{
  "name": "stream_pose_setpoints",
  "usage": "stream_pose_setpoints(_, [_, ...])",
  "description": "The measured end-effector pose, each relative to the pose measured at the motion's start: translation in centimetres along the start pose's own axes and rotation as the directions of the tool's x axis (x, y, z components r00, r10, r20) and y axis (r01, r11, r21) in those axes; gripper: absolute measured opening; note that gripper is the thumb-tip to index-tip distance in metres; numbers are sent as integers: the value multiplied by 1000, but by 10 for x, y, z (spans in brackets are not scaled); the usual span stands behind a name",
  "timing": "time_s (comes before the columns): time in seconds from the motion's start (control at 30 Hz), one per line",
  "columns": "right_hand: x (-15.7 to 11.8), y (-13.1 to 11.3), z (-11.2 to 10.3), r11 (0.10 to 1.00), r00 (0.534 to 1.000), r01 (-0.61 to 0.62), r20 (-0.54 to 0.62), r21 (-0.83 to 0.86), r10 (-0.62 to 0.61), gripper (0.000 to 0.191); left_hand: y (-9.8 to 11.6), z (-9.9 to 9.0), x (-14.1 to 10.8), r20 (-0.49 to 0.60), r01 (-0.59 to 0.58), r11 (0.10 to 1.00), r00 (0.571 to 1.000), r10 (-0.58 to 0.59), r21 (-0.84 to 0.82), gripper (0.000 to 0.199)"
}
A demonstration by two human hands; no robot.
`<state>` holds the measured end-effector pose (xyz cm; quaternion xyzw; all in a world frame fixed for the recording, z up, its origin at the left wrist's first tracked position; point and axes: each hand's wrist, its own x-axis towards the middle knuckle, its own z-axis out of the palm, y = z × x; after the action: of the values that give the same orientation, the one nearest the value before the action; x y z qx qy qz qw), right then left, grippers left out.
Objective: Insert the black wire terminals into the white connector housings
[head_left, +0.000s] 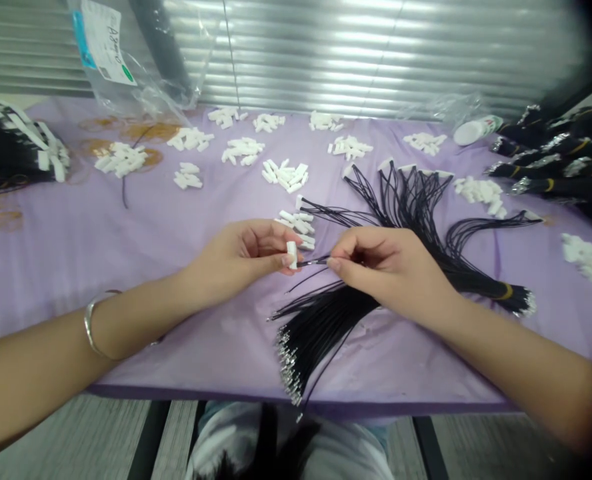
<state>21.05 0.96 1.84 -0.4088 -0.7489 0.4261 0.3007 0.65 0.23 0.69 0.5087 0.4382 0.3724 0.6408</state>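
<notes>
Pinching a white connector housing (291, 255) in the left hand (239, 257), and pinching a thin black wire (312, 263) in the right hand (376, 270), holding its tip just beside the housing, with more black wires (321, 320) spreading under the right hand on the counter (76, 267).

Handwritten marks on the white label (109, 41) of the plastic bag (163, 80) look like "A8"; the rest is unreadable.

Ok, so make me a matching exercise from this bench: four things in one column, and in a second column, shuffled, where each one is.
Column one:
1. silver bangle
2. white connector housing
3. black wire
4. clear plastic bag

Column two:
A. pinched by the right hand
B. in front of the slatted blind
C. around the left forearm
D. pinched by the left hand

Pairs: 1C, 2D, 3A, 4B.
</notes>
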Motion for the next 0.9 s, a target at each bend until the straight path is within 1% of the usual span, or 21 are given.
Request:
stream_pose_setpoints(0.1, [5,6,1,999,998,-50,-24,6,50,10,0,2,-2,24,-12,999,1000,11,47,19])
stream_pose_setpoints(0.17, [6,8,4,998,998,-56,-33,-9,55,11,-2,2,-2,36,-25,997,999,23,68,18])
stream_pose_setpoints(0.27, [6,9,7,998,998,-40,-50,-41,38,12,-5,2,-1,29,-12,996,1000,9,84,15])
stream_pose_setpoints(0.37, [5,9,8,998,998,-29,-58,-63,26,12,-8,1,0,49,2,998,999,-6,68,16])
stream_pose_setpoints(0.47, [5,10,8,998,998,-26,-64,-57,23,10,-9,0,0,67,10,999,998,-13,49,17])
stream_pose_setpoints(0.6, [4,11,8,999,998,-12,-70,-45,9,8,-9,0,-1,60,26,998,998,-29,49,19])
stream_pose_setpoints(0.77, [2,8,9,994,995,10,-94,-110,-20,7,-7,1,0,43,29,997,999,-32,74,19])
stream_pose_setpoints(0.9, [0,7,11,988,994,18,-104,-155,-34,8,-6,4,-1,41,8,996,999,-12,94,19])
